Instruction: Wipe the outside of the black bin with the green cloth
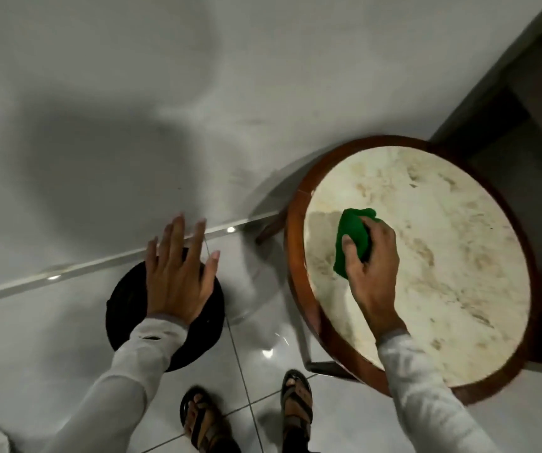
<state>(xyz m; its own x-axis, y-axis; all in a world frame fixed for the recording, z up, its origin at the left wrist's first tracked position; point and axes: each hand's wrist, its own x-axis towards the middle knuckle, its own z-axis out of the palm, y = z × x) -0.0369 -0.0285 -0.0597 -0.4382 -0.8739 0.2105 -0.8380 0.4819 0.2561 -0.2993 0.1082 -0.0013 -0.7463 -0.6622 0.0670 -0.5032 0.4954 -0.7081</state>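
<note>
Sandalled feet (246, 420) stand on the tiled floor (67, 338) at the bottom of my view, with both sleeves reaching forward above them. My left hand (178, 273) is spread flat, fingers released, over the top of the bin (125, 305), which sits on the floor against the wall (132, 93); I cannot tell whether the palm presses the lid or hangs just above it. My right hand (371, 259) is clenched around the cloth (353, 240), bunched into a wad, and holds it on the marble top of the round desk (426, 256).

What matters for the coming move is that the bin lies to the left of the cloth and lower, well apart from it, with the desk's wooden rim between them. From above, the bin shows as a round lid; its long axis runs upright, so its sides are hidden from me. The left hand is the nearer one, yet the cloth is in the right. I judge that wiping has not begun: the right hand must cross left and down to reach the wall of the bin.
</note>
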